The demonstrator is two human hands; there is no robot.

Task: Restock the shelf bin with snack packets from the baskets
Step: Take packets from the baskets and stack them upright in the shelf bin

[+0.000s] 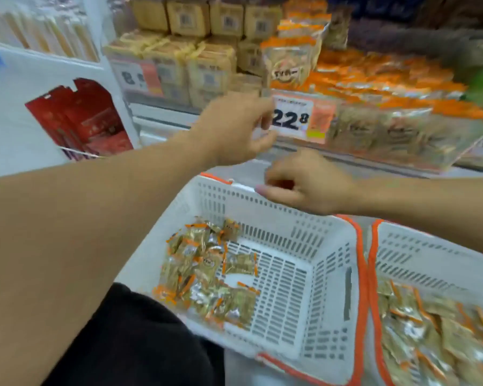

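Hovering above two white baskets [262,215] [416,254]: left grip [234,129], right grip [310,185], curled, pinch indiscernible.

left hand [234,129] — bare, no ring or glove | right hand [307,182] — bare, a pale fingernail showing | forearms — both uncovered, no sleeves or watch in view | lower body — black garment [129,338], plain fabric

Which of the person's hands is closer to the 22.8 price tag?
Left. The left hand is raised right beside the price tag, at its left edge. The right hand hangs lower, below the tag, over the white basket's rim.
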